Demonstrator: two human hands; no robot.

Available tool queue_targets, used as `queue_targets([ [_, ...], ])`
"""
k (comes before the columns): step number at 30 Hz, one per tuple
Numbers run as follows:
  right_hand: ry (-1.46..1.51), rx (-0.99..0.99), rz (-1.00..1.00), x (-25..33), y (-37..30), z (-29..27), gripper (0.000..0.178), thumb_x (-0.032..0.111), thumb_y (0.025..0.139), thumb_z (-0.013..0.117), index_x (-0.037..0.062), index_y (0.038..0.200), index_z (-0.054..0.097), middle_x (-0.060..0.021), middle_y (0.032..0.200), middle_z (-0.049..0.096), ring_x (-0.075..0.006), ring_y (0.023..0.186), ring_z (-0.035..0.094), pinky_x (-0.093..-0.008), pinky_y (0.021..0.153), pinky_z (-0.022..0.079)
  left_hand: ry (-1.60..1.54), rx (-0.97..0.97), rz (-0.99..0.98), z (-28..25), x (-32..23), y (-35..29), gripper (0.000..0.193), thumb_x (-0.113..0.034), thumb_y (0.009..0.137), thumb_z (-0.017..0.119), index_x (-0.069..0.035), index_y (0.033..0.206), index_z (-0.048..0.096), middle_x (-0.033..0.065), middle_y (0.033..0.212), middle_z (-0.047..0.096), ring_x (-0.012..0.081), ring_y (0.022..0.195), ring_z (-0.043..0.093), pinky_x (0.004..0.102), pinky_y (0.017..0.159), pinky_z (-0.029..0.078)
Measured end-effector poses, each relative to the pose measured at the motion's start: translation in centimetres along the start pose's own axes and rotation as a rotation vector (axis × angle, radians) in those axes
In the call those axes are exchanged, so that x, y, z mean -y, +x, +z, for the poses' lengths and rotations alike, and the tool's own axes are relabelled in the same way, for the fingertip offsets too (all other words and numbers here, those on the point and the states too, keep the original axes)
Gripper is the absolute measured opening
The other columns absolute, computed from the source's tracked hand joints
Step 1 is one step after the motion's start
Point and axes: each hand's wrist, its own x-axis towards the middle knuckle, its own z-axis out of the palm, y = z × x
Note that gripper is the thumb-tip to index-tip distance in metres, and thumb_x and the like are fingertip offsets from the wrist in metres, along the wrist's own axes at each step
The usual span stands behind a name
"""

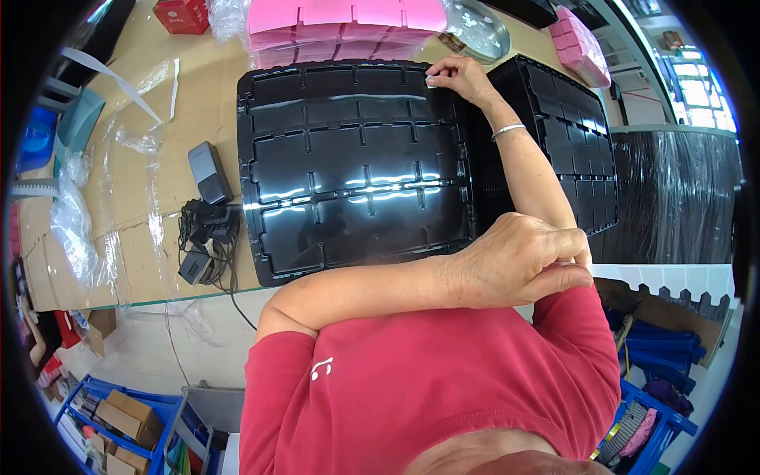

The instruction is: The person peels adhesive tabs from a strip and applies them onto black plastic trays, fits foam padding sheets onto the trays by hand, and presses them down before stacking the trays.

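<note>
A large black plastic tray with many shallow compartments lies on the cardboard-covered table in front of me. My right hand, a thin bangle on its wrist, reaches to the tray's far right corner and pinches a small white piece against the rim. My left forearm crosses my body along the tray's near edge. My left hand is curled shut beside my right elbow, just off the tray's near right corner, with nothing visible in it.
A stack of similar black trays stands to the right. Pink trays are piled at the back, next to a round metal dish. A grey handheld device, black cables and clear plastic bags lie left. Blue crates sit on the floor.
</note>
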Motion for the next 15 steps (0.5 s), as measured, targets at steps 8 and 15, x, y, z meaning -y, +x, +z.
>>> queue_targets([
  [8,0.066,-0.08,-0.018,-0.5,-0.2,1.4,0.014,0.013,0.071,0.081,0.0081,0.083,0.075,-0.0006,0.076,0.06,-0.0116,0.068,0.054,-0.0259,0.066,0.046,-0.034,-0.01,-0.011,0.2,0.5,0.3,0.017,-0.019,0.087,0.07,-0.004,0.089,0.062,0.0072,0.071,0.065,0.0181,0.062,0.064,0.0286,0.054,0.047],
  [15,0.119,-0.014,0.038,-0.2,0.1,0.6,0.013,0.01,0.071,0.081,0.0079,0.083,0.076,-0.0008,0.075,0.06,-0.009,0.068,0.055,-0.023,0.066,0.045,-0.017,-0.013,-0.003,0.5,0.1,0.2,0.016,-0.02,0.088,0.068,-0.005,0.087,0.062,0.0077,0.064,0.064,0.0187,0.057,0.064,0.0298,0.052,0.048],
])
